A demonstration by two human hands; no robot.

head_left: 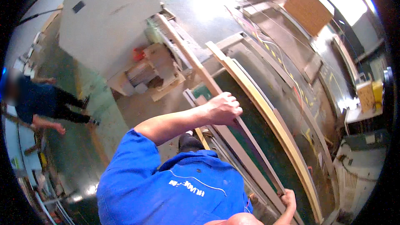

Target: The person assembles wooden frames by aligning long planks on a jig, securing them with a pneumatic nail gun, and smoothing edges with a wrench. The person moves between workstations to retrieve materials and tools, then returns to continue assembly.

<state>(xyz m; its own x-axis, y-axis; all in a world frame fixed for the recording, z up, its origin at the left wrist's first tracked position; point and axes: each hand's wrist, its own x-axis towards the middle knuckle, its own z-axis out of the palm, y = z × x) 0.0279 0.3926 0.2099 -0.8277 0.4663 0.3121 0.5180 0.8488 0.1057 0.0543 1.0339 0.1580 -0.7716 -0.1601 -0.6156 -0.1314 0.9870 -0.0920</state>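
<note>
A long narrow wooden board (207, 80) runs slantwise from the far left toward the lower right. My left hand (225, 108) is closed around it near its middle, knuckles up. Farther along, toward the lower right, my right hand (288, 199) has its fingers wrapped on the same piece; part of that hand's grip is hidden. Beside the board, on my body's side, lie grey-brown strips (233, 143). Dark green surface (258, 129) shows between the board and a pale yellow wooden beam (266, 112) on its right.
Left of the board stands a large grey panel (112, 21), with wooden offcuts (146, 73) and a red object (138, 54) beside it. Another person (41, 100) is at the far left. Cables and hoses (266, 41) trail across the floor at right, near a brown board (308, 10).
</note>
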